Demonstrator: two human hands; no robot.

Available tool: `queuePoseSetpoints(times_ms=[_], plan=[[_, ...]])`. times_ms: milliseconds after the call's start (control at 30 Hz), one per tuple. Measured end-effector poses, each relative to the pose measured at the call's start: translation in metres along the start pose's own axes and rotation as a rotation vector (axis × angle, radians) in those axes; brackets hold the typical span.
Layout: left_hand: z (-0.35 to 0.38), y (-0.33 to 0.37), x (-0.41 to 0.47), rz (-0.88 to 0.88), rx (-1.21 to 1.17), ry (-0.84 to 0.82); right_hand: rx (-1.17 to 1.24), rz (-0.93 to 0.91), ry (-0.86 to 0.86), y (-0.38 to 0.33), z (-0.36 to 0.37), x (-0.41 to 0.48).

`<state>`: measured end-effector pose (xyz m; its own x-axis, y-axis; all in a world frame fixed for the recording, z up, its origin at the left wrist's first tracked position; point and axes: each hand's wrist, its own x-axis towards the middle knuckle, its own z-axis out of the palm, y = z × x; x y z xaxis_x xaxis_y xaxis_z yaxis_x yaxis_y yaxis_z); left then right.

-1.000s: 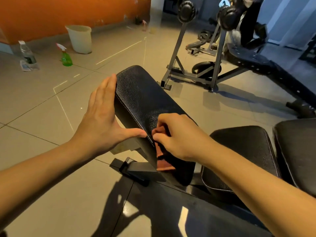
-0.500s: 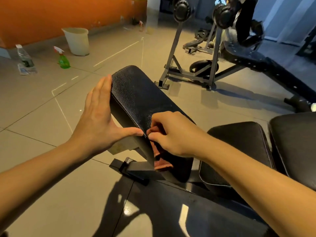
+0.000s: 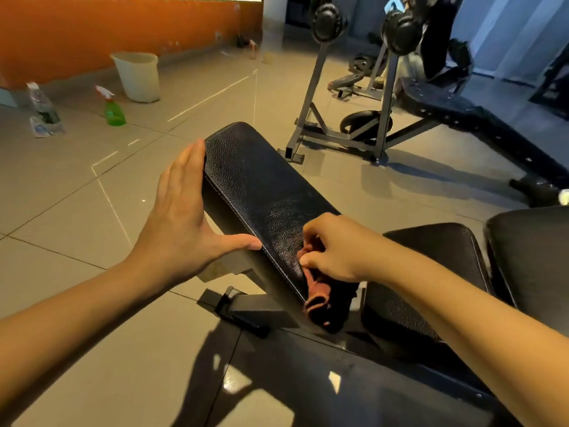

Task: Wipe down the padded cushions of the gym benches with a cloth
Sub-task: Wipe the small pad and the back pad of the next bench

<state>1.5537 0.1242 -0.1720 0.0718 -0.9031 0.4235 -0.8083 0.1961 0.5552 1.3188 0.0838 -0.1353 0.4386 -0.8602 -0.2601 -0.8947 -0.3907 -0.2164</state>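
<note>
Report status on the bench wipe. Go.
Left hand open, flat against the left side of the cushion. Right hand grips the red cloth at its near end. Nothing on the cushion ahead of the cloth.

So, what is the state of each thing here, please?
Left hand: open, flat against backrest cushion's edge.
Right hand: pinches reddish cloth.
Reddish cloth: bunched, draped over cushion's near end.
Green spray bottle: upright on floor.
Pale bucket: upright, no lid.

No text, brand or number is readable. The clear plastic bottle on the grey tiled floor has a label, too blurred to read; the green spray bottle shows nothing legible either.
</note>
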Motion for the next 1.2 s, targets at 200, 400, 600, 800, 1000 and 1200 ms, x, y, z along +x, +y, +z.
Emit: queuePoseSetpoints(times_ms=[200, 400, 600, 800, 1000, 1200], plan=[[-0.001, -0.004, 0.0, 0.007, -0.001, 0.007, -0.068, 0.158, 0.03, 0.039, 0.003, 0.013], [0.0, 0.0, 0.0, 0.0, -0.001, 0.006, 0.077, -0.02, -0.073, 0.024, -0.002, 0.012], [0.0, -0.003, 0.0, -0.007, -0.002, 0.0, 0.016, 0.061, 0.029, 0.05, 0.002, 0.02], [0.001, -0.003, 0.001, 0.0, -0.007, 0.003, 0.091, -0.003, 0.062, 0.05, -0.003, 0.024], [-0.001, -0.002, 0.0, 0.0, -0.002, 0.008, 0.127, -0.154, 0.079, 0.034, 0.004, 0.014], [-0.001, -0.001, 0.0, -0.01, 0.0, -0.001, 0.116, 0.057, 0.136, 0.068, -0.002, 0.036]])
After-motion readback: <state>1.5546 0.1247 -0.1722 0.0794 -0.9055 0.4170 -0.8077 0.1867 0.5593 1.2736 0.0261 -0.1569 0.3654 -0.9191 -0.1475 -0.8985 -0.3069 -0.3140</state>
